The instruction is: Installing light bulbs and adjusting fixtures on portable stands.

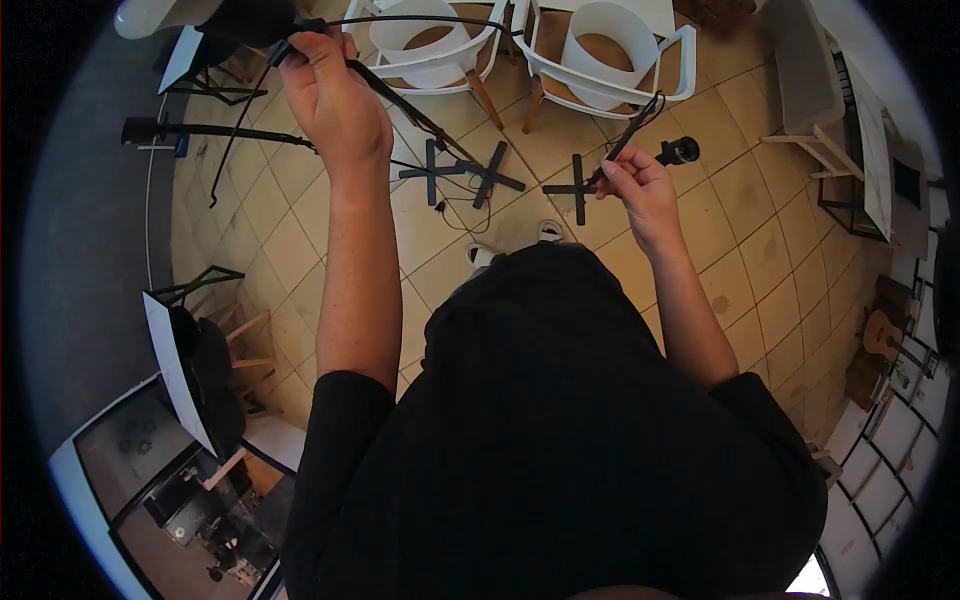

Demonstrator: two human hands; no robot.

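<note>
My left hand (338, 105) is raised at the upper left, its fingers closed on the black neck of a floor lamp (285, 50). Beside that grip is the lamp's dark head (235, 20) with a white rounded end. A slim black pole slants down from there toward cross-shaped feet (495, 175) on the floor. Lower and to the right, my right hand (640, 190) pinches a thin black pole (628, 132) with a cable along its upper end. Close to it are another black cross-shaped foot (578, 190) and a black cylindrical lamp head (680, 151).
Two white chairs (600, 100) stand ahead on yellowish floor tiles (740, 190). Loose black cable (465, 225) lies near my shoes. A black lamp arm (200, 130) reaches across the left. Tables flank both sides, and a guitar (880, 335) is at the far right.
</note>
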